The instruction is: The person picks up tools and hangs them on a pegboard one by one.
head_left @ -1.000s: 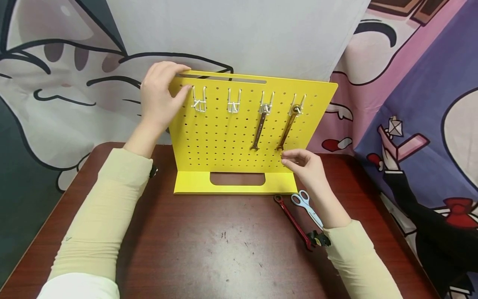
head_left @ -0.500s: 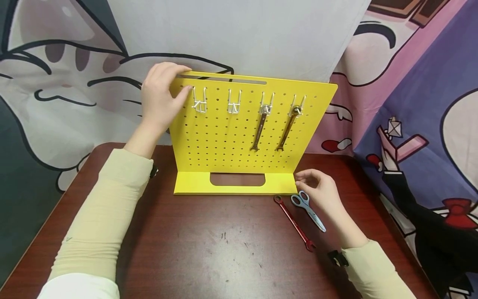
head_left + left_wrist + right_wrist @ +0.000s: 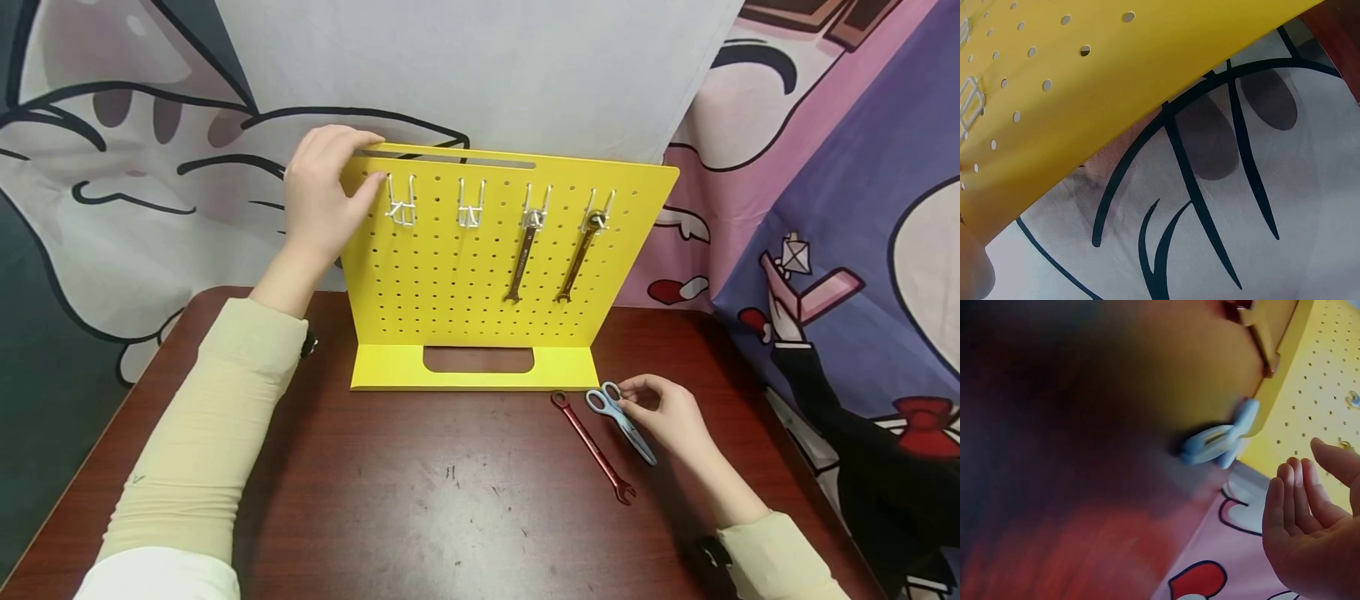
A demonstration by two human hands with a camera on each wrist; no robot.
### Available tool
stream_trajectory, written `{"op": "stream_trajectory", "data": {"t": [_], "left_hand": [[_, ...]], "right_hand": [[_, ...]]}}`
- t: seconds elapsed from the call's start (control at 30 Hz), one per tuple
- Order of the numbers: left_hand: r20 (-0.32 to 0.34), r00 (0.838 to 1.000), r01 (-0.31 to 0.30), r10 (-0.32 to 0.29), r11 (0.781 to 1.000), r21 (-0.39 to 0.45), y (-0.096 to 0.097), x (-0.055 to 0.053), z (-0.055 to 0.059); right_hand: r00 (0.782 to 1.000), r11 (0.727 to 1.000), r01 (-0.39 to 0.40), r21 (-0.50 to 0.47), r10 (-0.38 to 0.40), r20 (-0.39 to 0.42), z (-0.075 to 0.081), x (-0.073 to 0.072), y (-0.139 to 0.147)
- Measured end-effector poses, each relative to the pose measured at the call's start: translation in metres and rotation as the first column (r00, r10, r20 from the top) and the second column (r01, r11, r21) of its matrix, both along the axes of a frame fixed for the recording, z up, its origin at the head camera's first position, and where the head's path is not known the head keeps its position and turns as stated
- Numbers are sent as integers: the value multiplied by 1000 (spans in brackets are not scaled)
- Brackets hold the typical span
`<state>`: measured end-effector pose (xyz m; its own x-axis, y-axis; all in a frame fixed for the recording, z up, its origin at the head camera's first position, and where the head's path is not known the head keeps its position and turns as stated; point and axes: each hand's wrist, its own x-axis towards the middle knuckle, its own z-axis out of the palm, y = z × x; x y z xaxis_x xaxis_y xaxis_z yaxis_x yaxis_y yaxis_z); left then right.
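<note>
My left hand [image 3: 318,187] grips the upper left corner of the yellow pegboard [image 3: 420,283], thumb on its front, fingers over the top edge. My right hand [image 3: 667,412] is beside the light blue scissors [image 3: 633,433], thumb and fingers parted, fingertips right at the handle loops in the head view. In the right wrist view the same scissors [image 3: 1210,444] lie apart from the open fingers [image 3: 1291,494]. To their left a red wrench [image 3: 596,450] lies on the table. A dark wrench [image 3: 519,267] and a bronze-coloured wrench [image 3: 576,262] hang from the board's two right hooks.
Two white wire hooks on the left, the outer hook [image 3: 401,204] and the inner hook [image 3: 470,208], carry nothing. The board's base [image 3: 386,367] stands on the brown table [image 3: 360,500]. Printed cloth [image 3: 525,75] rises behind the table and on the right.
My right hand has moved down and to the right, from below the bronze-coloured wrench to the scissors. My left hand stays on the pegboard.
</note>
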<state>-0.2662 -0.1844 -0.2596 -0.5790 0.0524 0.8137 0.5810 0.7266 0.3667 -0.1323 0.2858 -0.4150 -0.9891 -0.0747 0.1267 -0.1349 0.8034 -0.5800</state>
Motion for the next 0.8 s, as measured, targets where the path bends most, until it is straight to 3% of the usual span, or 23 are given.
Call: {"op": "stream_trajectory", "data": {"t": [0.2,0.8], "left_hand": [[1,1000,5,-5,1000,0,1,0,1],[13,1000,0,0,1000,21,1,-1,1]], "right_hand": [[999,998,-23,55,21,29,-9,4,10],[983,996,-50,71,37,178,-24,9,22]]}}
